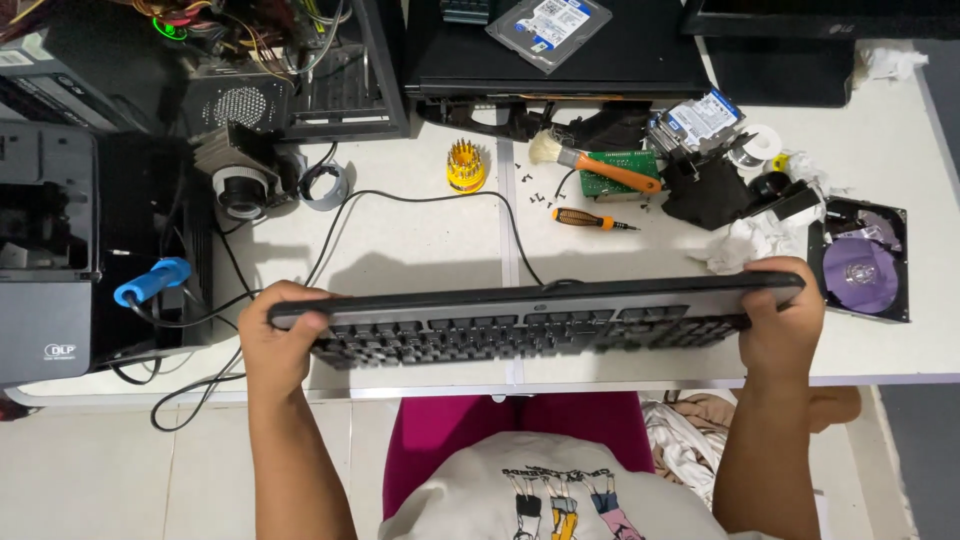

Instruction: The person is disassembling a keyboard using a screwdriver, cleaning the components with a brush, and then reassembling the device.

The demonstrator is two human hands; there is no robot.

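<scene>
My left hand (277, 340) is clenched around the left end of the black keyboard (530, 320), thumb over the top edge, fingers wrapped underneath. My right hand (783, 318) grips the right end the same way, so I have the keyboard grasped at both ends. I see it held level across the near edge of the white table (420, 230), tilted so the keys face me, its back edge turned up. Its black cable (430, 197) runs from the middle of the back edge, loops away across the table and curves off to the left.

Just beyond the keyboard, a little right of its middle, lies a small orange-handled screwdriver (594, 219). Farther behind that I see a brush (590, 165) with an orange handle resting across a green circuit board (618, 172). Behind the keyboard's middle-left stands a yellow holder of screwdriver bits (465, 167). Right beside the keyboard's right end, near my right hand, sits an opened hard drive (862, 272) with its shiny platter showing. Left of the keyboard's left end a blue plug (152, 281) sticks out from a dark box, touching neither hand nor keyboard. Well behind, another hard drive (548, 30) lies on a black case.
</scene>
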